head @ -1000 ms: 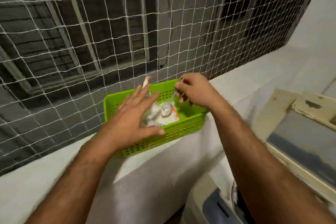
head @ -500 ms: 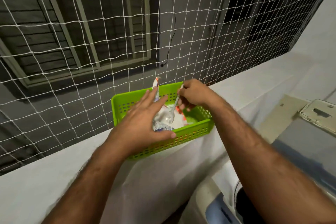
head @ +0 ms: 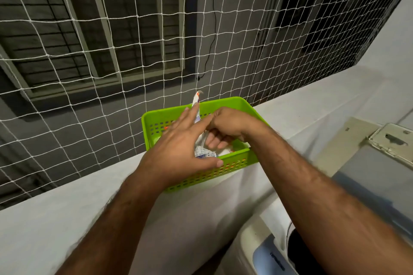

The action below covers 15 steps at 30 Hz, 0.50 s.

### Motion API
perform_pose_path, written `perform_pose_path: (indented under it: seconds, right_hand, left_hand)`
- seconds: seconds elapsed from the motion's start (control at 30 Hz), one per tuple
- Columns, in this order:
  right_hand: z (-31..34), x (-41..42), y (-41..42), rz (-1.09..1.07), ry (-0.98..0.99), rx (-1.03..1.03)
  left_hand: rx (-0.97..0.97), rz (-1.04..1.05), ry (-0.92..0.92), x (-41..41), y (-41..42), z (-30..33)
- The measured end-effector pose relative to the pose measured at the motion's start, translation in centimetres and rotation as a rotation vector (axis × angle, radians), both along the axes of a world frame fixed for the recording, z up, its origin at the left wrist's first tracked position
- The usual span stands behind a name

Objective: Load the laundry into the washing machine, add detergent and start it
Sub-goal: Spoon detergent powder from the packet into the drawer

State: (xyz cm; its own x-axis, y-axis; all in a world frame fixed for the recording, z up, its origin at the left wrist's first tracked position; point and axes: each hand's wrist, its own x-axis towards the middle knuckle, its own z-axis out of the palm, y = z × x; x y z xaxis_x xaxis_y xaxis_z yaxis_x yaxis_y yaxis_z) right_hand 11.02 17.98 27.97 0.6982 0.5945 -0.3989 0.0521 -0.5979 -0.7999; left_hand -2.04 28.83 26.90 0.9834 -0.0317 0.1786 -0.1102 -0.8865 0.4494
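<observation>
One head-worn view looked forward and down — close over the ledge point(head: 67, 207) edge, facing the netting point(head: 134, 29); the washing machine point(head: 257, 252) sat at the bottom-right corner.

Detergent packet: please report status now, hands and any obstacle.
Left hand flat against detergent packet in green basket. Right hand curled inside packet; held item unseen. No obstacle visible.

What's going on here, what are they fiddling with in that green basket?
A person is working on a detergent packet that sits in a green basket on a white ledge by a net. The left hand lies open against the packet, steadying it, while the right hand is curled at its top; what it grips is hidden. The washing machine stands below to the right, and no detergent has gone in yet.
</observation>
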Motion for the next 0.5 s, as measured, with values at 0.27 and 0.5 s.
perform_pose_path:
  seconds: [0.27, 0.5]
  right_hand:
    - [1.0, 0.0, -0.8, -0.157, 0.05, 0.121]
    - [2.3, 0.7, -2.9, -0.355, -0.011, 0.284]
  left_hand:
    - [-0.01, 0.017, -0.015, -0.2, -0.1, 0.1]
    - [-0.019, 0.049, -0.035, -0.6, -0.4, 0.4]
